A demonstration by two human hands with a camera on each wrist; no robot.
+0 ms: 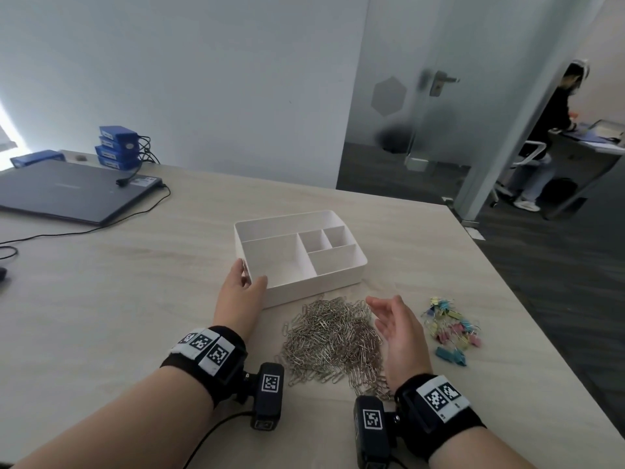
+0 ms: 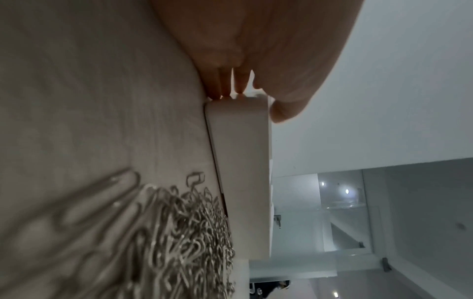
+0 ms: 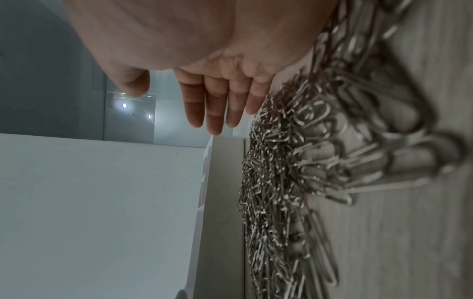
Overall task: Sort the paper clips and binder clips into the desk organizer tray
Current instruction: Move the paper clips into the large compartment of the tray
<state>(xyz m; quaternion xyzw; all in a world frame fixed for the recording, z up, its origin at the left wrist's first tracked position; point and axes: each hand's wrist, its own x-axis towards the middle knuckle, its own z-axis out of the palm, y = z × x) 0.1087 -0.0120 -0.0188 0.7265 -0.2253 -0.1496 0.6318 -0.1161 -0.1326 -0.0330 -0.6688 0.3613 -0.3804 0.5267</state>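
Observation:
A white desk organizer tray (image 1: 321,286) with several empty compartments stands mid-table. My left hand (image 1: 241,289) grips its near-left corner, thumb over the front rim and fingers against the left wall; the left wrist view shows that hand (image 2: 256,60) on the tray (image 2: 240,172). In front of the tray lies a big heap of silver paper clips (image 1: 331,343). My right hand (image 1: 395,326) stands edge-on at the heap's right side, fingers straight, holding nothing. The right wrist view shows those fingers (image 3: 212,113) beside the paper clips (image 3: 294,161) and the tray (image 3: 225,202). Coloured binder clips (image 1: 453,330) lie further right.
A closed laptop (image 1: 74,194) with a cable and stacked blue boxes (image 1: 116,147) sit at the far left. The table's right edge (image 1: 527,299) runs close past the binder clips. Beyond a glass door a person (image 1: 548,140) is at another desk.

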